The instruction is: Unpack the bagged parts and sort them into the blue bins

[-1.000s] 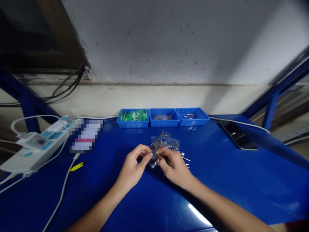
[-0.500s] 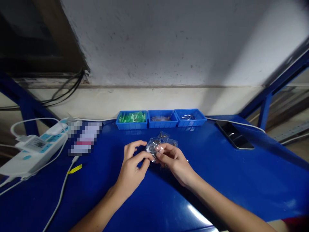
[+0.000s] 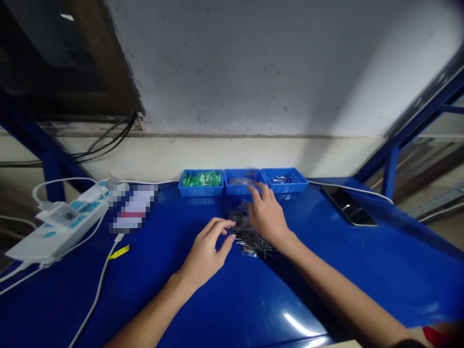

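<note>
On the table, a pile of small clear plastic bags with thin metal pieces (image 3: 250,241) lies between my hands. My left hand (image 3: 206,246) is at its left edge, with thumb and fingers apart and nothing visible between them. Over the right side of the pile, my right hand (image 3: 268,215) reaches forward, slightly blurred, its fingers stretched towards the middle blue bin (image 3: 243,189). That bin contains small clear bags, partly blurred. The left blue bin (image 3: 201,192) has green and clear packets in it, and the right blue bin (image 3: 286,187) holds thin shiny metal pieces.
A white power strip (image 3: 61,232) with plugs and cables stands on the left. Beside it lies a pixelated phone-like object (image 3: 134,208) on a white cable with a yellow tag (image 3: 119,252). A black phone (image 3: 348,205) rests at the right. Behind the bins rises a wall (image 3: 232,150).
The clear bag both hands were holding has been let go. My right hand has moved forward towards the middle bin, and my left has drawn its fingers apart. The camera view has shifted slightly.
</note>
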`<state>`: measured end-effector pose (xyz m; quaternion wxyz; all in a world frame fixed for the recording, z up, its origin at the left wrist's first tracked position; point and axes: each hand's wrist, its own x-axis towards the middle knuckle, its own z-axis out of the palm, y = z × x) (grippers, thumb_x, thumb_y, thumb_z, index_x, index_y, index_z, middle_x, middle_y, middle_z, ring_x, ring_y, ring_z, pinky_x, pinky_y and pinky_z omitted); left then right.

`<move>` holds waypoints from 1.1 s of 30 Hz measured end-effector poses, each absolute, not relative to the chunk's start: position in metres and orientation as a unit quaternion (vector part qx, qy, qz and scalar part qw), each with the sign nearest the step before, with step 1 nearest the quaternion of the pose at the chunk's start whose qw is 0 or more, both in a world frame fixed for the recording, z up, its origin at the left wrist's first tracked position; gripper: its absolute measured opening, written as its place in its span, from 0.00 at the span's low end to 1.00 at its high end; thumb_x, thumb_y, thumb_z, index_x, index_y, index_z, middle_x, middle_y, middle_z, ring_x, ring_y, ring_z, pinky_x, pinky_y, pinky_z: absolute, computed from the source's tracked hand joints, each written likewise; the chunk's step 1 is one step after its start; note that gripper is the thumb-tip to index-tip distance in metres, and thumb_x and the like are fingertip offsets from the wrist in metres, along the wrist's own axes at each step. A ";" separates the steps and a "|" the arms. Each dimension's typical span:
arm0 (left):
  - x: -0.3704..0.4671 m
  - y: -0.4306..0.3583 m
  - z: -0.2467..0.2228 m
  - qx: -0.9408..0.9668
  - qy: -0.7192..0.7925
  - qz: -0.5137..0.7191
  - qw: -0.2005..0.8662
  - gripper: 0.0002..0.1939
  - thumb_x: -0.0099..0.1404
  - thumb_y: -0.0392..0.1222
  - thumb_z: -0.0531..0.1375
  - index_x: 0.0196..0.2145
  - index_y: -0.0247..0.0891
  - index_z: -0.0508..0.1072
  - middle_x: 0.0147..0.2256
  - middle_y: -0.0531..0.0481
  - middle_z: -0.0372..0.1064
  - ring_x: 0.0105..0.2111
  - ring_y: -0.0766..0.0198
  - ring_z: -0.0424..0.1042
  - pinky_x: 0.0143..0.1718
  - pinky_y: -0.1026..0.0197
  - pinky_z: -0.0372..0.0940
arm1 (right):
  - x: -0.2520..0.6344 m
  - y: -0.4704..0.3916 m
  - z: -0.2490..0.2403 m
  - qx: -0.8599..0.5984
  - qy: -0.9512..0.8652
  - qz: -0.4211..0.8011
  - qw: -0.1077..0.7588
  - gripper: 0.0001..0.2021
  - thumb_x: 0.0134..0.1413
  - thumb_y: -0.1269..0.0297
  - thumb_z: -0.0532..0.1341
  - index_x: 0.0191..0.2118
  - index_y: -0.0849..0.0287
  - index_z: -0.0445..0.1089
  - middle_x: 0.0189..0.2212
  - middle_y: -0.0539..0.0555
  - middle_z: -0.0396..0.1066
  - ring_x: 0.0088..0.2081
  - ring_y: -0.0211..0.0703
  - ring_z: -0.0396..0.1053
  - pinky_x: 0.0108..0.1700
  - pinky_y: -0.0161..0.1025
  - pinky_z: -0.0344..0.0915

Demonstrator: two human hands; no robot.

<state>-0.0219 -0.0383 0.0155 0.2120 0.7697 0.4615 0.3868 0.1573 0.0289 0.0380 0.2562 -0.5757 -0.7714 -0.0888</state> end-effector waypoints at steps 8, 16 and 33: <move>0.043 -0.042 0.020 0.791 0.393 0.440 0.164 0.12 0.63 0.32 0.53 0.45 0.38 0.63 0.43 0.42 0.61 0.47 0.56 0.63 0.49 0.51 0.62 | 0.155 0.013 0.035 -0.634 -0.749 -0.024 0.189 0.20 0.54 0.76 0.50 0.52 0.56 0.60 0.50 0.60 0.61 0.47 0.52 0.60 0.33 0.40 0.64; 0.041 -0.052 0.021 0.824 0.355 0.371 0.239 0.05 0.64 0.32 0.52 0.36 0.39 0.65 0.33 0.48 0.65 0.35 0.63 0.67 0.39 0.59 0.64 | 0.176 0.022 0.021 -0.602 -0.731 0.059 0.315 0.13 0.55 0.72 0.52 0.46 0.60 0.66 0.41 0.57 0.68 0.43 0.47 0.64 0.44 0.40 0.62; 0.013 -0.022 0.005 0.753 0.493 0.408 0.155 0.05 0.65 0.36 0.52 0.34 0.39 0.68 0.33 0.49 0.67 0.35 0.61 0.66 0.39 0.59 0.61 | 0.175 0.022 0.004 -0.604 -0.760 0.071 0.230 0.12 0.57 0.59 0.56 0.43 0.56 0.71 0.38 0.56 0.71 0.42 0.48 0.63 0.41 0.41 0.56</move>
